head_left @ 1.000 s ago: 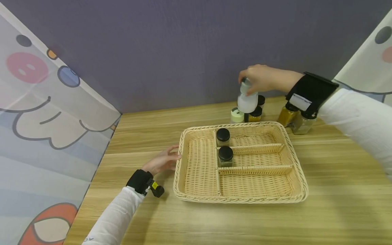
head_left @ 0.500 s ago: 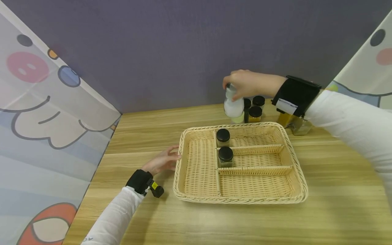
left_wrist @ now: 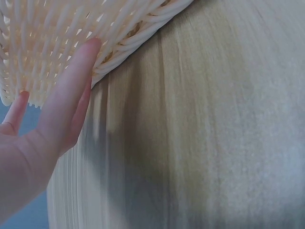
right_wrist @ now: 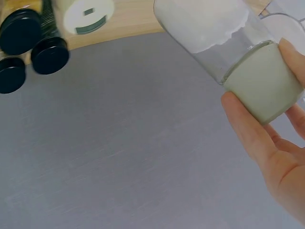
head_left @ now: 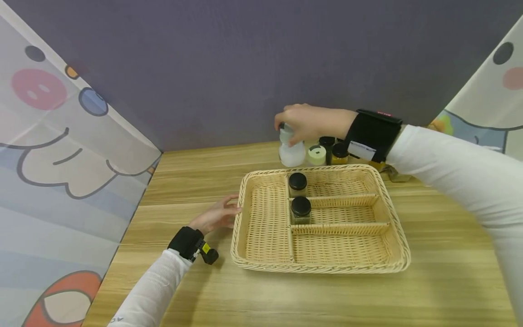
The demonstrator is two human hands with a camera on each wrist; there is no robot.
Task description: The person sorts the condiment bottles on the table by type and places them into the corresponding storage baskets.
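Observation:
Pinched by its pale green lid in my right hand (head_left: pixel 304 121) is a glass seasoning jar (head_left: pixel 292 153) of white grains, behind the wicker basket's back rim. The right wrist view shows the same seasoning jar (right_wrist: pixel 205 24) tilted, with finger and thumb on opposite sides of the lid. My left hand (head_left: pixel 218 215) touches the left wall of the divided wicker basket (head_left: pixel 320 267), its fingers fairly straight against the weave (left_wrist: pixel 52 43). Inside the basket, two black-lidded spice jars stand by the long divider: one jar (head_left: pixel 298 183) in the back compartment, another jar (head_left: pixel 301 210) in the middle one.
Behind the basket stand a jar with a pale green lid (head_left: pixel 316 155) and several black-lidded jars, one with yellow contents (head_left: pixel 340 153). More jars, one of them clear (head_left: pixel 395 175), are partly hidden under the right forearm. A grey wall (head_left: pixel 229 81) rises behind the table.
My right hand has carried the white-filled seasoning jar leftward and lower, past the pale green-lidded jar, which now shows fully. The left hand and basket have stayed in place.

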